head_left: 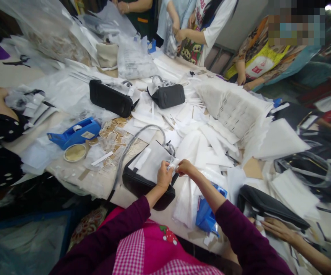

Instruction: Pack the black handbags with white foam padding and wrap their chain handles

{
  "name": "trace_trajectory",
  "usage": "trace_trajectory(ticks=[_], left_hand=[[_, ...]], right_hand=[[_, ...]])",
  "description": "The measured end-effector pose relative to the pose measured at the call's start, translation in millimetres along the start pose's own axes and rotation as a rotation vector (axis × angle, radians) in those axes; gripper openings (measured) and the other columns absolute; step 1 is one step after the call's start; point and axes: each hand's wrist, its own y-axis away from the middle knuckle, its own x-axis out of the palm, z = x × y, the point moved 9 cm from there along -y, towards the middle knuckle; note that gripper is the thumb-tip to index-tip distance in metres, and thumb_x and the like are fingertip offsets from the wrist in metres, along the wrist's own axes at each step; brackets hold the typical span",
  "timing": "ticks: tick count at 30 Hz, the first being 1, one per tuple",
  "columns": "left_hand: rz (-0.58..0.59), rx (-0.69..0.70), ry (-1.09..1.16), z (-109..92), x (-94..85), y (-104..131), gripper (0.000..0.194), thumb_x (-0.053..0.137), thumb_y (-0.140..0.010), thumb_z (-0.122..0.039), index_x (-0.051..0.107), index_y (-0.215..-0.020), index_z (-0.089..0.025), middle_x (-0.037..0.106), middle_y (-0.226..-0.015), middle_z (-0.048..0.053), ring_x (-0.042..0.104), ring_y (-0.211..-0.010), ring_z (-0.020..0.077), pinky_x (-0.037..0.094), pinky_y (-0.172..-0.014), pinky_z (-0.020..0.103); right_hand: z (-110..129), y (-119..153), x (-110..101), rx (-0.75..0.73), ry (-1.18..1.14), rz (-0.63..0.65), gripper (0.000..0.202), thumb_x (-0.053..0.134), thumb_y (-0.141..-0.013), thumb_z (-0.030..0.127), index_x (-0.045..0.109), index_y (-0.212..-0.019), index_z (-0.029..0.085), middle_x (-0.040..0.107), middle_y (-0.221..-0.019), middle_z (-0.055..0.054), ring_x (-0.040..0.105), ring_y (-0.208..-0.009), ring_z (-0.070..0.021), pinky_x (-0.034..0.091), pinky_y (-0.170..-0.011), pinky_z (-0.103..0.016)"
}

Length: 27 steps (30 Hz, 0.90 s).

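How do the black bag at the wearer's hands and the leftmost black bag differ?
The near bag has white sheeting on top; the far bag shows bare black. Left hand and right hand are at the near bag; neither touches the far bag. Both bags are black.

- And here's the table [93, 184], pale-topped and loaded almost from end to end!
- Right at the near edge, a black bag [141, 188] lies on its side.
- Over to its left, a blue tape dispenser [79, 133], with a round yellowish roll [75, 152] just beside it, and a tangle of pale strings [112, 131] close by.
- Through the middle, it's loose white sheets [197, 143] everywhere, strewn in overlapping layers!
- Further right, a tall white stack [228, 109] towers over them, its edges ragged.
- Near edge again, right of centre: something blue [208, 210], partly covered.
- Far side, a bulging clear plastic bag [135, 57].
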Motion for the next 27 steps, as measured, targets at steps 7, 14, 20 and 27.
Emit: trace_trajectory(ticks=[7,14,20,27], left_hand=[[0.093,-0.052,0.149,2.4,6.5,0.9,0.013,0.056,-0.078,-0.028,0.049,-0.086,-0.02,0.054,-0.067,-0.004,0.049,-0.048,0.0098,0.039,-0.047,0.02],[0.127,-0.136,0.268,9.0,11.1,-0.8,0.021,0.055,-0.077,-0.037,0.043,-0.085,-0.02,0.05,-0.059,-0.007,0.04,-0.032,0.0073,0.028,-0.031,0.018],[0.268,-0.353,0.516,30.6,31.4,4.8,0.032,0.054,-0.071,-0.036,0.046,-0.095,-0.018,0.053,-0.058,-0.003,0.045,-0.036,0.011,0.034,-0.035,0.021],[0.278,-0.219,-0.109,-6.1,-47.7,-30.5,0.043,0.054,-0.069,-0.012,0.053,-0.112,-0.017,0.064,-0.087,0.004,0.058,-0.065,0.014,0.044,-0.062,0.025]], right_hand=[[-11.1,1.0,8.2,-0.043,-0.224,-0.151,0.026,0.064,-0.051,0.006,0.062,-0.076,0.015,0.054,-0.044,0.003,0.058,-0.048,-0.0176,0.047,-0.045,-0.025],[-8.8,31.5,14.2,-0.155,-0.489,-0.207,0.043,0.058,-0.061,0.029,0.056,-0.101,0.012,0.064,-0.063,-0.001,0.063,-0.063,-0.0168,0.049,-0.056,-0.024],[-10.1,21.9,27.3,-0.203,-0.493,-0.246,0.056,0.067,-0.052,0.048,0.059,-0.093,0.011,0.065,-0.062,-0.005,0.061,-0.058,-0.0229,0.045,-0.049,-0.03],[-29.3,5.5,19.1,-0.141,-0.22,-0.283,0.078,0.063,-0.058,0.06,0.055,-0.114,0.006,0.068,-0.078,-0.012,0.065,-0.082,-0.0314,0.05,-0.073,-0.041]])
